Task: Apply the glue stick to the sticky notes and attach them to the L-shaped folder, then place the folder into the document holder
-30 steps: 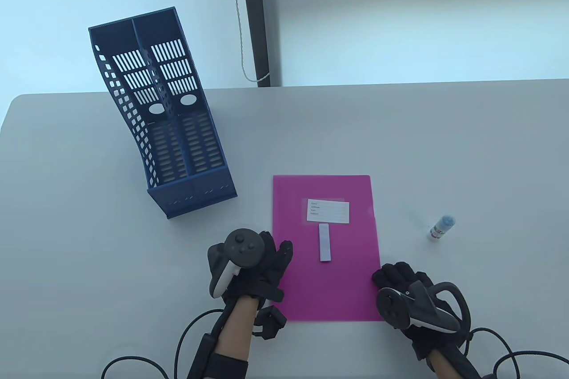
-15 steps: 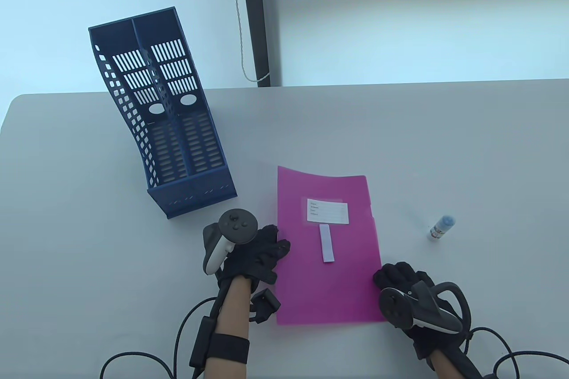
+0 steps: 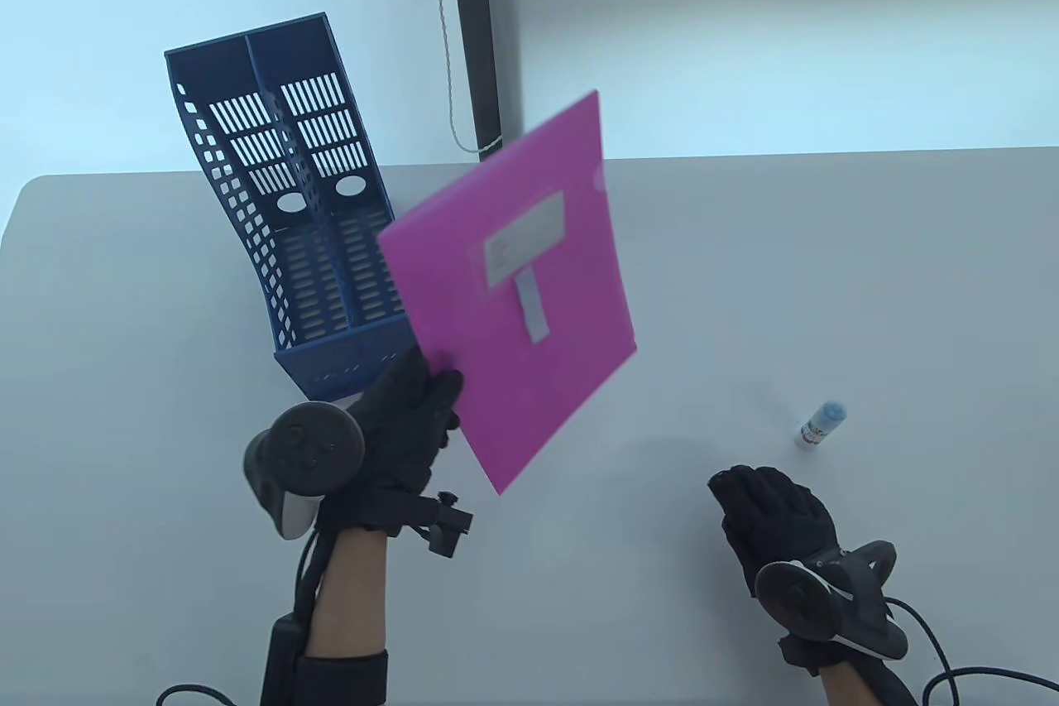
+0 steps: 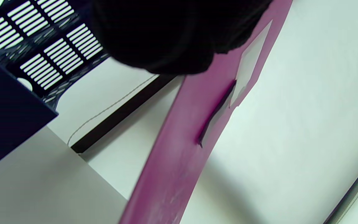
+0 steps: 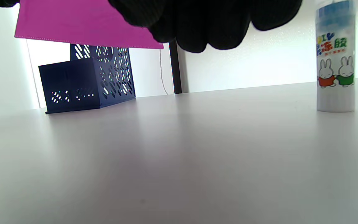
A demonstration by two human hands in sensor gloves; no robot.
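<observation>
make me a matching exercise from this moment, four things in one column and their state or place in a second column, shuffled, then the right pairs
1. pink folder
2. glue stick
3. document holder
4. right hand

a. upright on the table, near the right hand
b. low over the table, holding nothing
c. lifted, gripped by the left hand
d. blue, both slots without papers

Pairs: 1-c, 2-a, 3-d, 4-b

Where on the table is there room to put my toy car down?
The far right of the table, beyond the glue stick, is bare. So is the near middle, between the left hand and the right hand. It is crowded by the blue document holder, where the pink folder hangs in the air.
</observation>
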